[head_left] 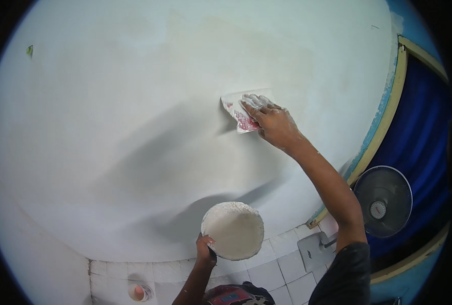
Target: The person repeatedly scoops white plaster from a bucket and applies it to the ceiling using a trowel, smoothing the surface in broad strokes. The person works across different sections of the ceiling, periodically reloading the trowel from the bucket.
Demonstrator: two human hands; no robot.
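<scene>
Head view, read left to right. At the lower left of the frame we find a small round container [148, 293] on the tiled floor [290, 266], where a stray foot might upset it. At the lower centre, the left hand [205, 248] grips a pale bowl [231, 206] by its side; the thumb bends over the rim, but we cannot tell how the other fingers close. Such a one-sided hold may let it tip. Right of centre, a pink-marked sheet [236, 109] lies against the white wall [109, 101] under the right hand [274, 120], whose whitened fingers rest flat and nearly together. Uneven pressure could, we judge, drive a corner in and leave ridges. At the far right stands a fan [383, 201], which an outswung elbow might knock.
</scene>
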